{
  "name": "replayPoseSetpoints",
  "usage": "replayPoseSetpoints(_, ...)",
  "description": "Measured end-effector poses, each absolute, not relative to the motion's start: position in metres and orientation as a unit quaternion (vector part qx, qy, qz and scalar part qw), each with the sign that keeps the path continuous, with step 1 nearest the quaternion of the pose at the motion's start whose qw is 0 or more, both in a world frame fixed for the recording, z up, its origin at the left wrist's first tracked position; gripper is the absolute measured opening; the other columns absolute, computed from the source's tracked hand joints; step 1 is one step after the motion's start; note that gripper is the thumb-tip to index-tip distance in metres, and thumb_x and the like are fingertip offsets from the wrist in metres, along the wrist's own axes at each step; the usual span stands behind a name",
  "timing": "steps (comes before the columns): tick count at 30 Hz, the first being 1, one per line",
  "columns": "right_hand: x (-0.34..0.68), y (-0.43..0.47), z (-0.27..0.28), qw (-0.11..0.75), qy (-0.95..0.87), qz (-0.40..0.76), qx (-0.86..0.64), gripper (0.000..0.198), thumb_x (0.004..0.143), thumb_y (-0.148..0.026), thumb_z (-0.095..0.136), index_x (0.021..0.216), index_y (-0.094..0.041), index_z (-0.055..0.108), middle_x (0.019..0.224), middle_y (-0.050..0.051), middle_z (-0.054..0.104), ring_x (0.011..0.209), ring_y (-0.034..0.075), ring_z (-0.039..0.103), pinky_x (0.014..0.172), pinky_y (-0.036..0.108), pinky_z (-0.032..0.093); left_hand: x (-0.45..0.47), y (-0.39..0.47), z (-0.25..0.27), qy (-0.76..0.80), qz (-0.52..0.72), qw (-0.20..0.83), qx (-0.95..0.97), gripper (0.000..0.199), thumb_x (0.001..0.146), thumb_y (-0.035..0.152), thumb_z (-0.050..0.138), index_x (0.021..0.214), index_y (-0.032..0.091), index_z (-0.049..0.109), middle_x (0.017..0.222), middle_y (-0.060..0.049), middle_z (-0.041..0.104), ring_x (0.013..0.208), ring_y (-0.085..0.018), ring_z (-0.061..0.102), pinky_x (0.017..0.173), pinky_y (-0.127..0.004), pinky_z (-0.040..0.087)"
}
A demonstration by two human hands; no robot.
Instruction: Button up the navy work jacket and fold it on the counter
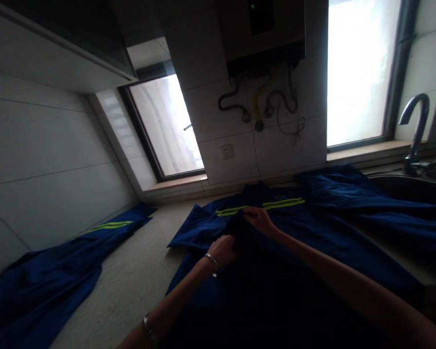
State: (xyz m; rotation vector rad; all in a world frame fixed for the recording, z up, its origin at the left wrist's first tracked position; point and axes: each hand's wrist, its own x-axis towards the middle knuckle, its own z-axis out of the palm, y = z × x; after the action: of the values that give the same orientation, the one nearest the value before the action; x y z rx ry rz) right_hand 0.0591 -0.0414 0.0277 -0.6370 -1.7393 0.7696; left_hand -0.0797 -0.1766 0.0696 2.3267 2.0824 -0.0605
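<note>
A dark blue work jacket [334,242] with yellow-green stripes lies spread over the countertop in front of me. My left hand [223,251], below a bracelet-wearing wrist, has its fingers closed on a dark bunched part of the jacket. Slightly higher and to the right, my right hand [259,220] pinches the cloth near the chest stripe. Between the hands the fabric is raised and very dark, so its exact part cannot be made out. A folded-looking sleeve [192,228] points left.
Another blue striped garment [58,266] lies along the left wall. More blue clothing [396,208] is at the right beside the sink [414,186] and faucet [416,126]. A water heater [263,34] with pipes hangs above, between two windows.
</note>
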Motion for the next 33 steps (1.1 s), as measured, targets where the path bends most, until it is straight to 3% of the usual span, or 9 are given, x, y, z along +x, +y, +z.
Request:
replayPoseSetpoints(2,0.060,-0.039,0.026,0.537,-0.729,0.322,-0.277,0.025,0.071,-0.026,0.059,0.089,-0.014,0.071,0.093,0.009,0.070,0.086,0.023,0.064,0.079,0.035,0.049,-0.080,-0.176,0.072,0.670,-0.024,0.022,0.742,0.035,0.077,0.052,0.048,0.083,0.020,0.062,0.093,-0.007,0.064,0.083,-0.021,0.061,0.064,-0.028,0.046)
replayPoseSetpoints(5,0.061,-0.037,0.025,0.528,-0.736,0.321,-0.277,0.025,0.070,-0.026,0.059,0.088,-0.015,0.071,0.092,0.009,0.070,0.086,0.023,0.064,0.080,0.036,0.048,-0.074,-0.179,0.066,0.668,0.012,-0.042,0.743,0.043,0.074,0.056,0.049,0.089,0.018,0.061,0.098,-0.009,0.062,0.090,-0.024,0.059,0.071,-0.031,0.047)
replayPoseSetpoints(8,0.061,-0.037,0.024,0.516,-0.748,0.321,-0.266,0.026,0.070,-0.024,0.057,0.089,-0.015,0.071,0.090,0.008,0.071,0.083,0.023,0.065,0.078,0.035,0.049,-0.070,-0.179,0.060,0.659,0.021,-0.078,0.748,0.036,0.070,0.045,0.055,0.092,0.017,0.060,0.099,-0.010,0.061,0.095,-0.025,0.057,0.076,-0.032,0.046)
replayPoseSetpoints(13,0.063,-0.037,0.024,0.509,-0.748,0.325,-0.276,0.026,0.069,-0.022,0.057,0.088,-0.013,0.071,0.089,0.009,0.071,0.083,0.022,0.065,0.078,0.034,0.049,-0.084,-0.173,0.064,0.672,-0.025,0.014,0.740,0.019,0.071,0.030,0.052,0.082,0.021,0.064,0.088,-0.005,0.065,0.082,-0.020,0.062,0.067,-0.026,0.046)
replayPoseSetpoints(16,0.064,-0.037,0.024,0.488,-0.764,0.318,-0.276,0.024,0.069,-0.021,0.056,0.086,-0.014,0.071,0.087,0.007,0.071,0.081,0.021,0.064,0.076,0.032,0.049,-0.088,-0.169,0.064,0.671,-0.005,0.009,0.741,0.020,0.070,0.020,0.050,0.084,0.021,0.064,0.087,-0.005,0.066,0.083,-0.019,0.062,0.070,-0.026,0.045)
replayPoseSetpoints(23,0.066,-0.041,0.025,0.457,-0.790,0.308,-0.268,0.023,0.069,-0.021,0.055,0.083,-0.013,0.071,0.084,0.005,0.070,0.078,0.021,0.064,0.074,0.031,0.048,-0.083,-0.171,0.061,0.663,0.041,-0.017,0.747,0.025,0.080,0.039,0.050,0.096,0.024,0.062,0.098,-0.004,0.063,0.086,-0.018,0.060,0.072,-0.025,0.044)
replayPoseSetpoints(29,0.066,-0.043,0.026,0.464,-0.793,0.308,-0.247,0.021,0.070,-0.022,0.055,0.083,-0.017,0.071,0.084,0.004,0.070,0.079,0.021,0.063,0.074,0.032,0.048,-0.084,-0.169,0.063,0.678,0.075,-0.051,0.729,0.019,0.083,0.023,0.045,0.091,0.021,0.062,0.096,-0.003,0.062,0.089,-0.016,0.059,0.074,-0.024,0.044)
replayPoseSetpoints(33,0.063,-0.049,0.029,0.452,-0.808,0.311,-0.214,0.022,0.073,-0.024,0.055,0.087,-0.017,0.070,0.087,0.005,0.069,0.081,0.019,0.062,0.072,0.030,0.048,-0.080,-0.172,0.066,0.683,0.052,-0.152,0.713,0.022,0.086,0.013,0.037,0.097,0.017,0.056,0.088,-0.006,0.061,0.086,-0.019,0.058,0.075,-0.028,0.044)
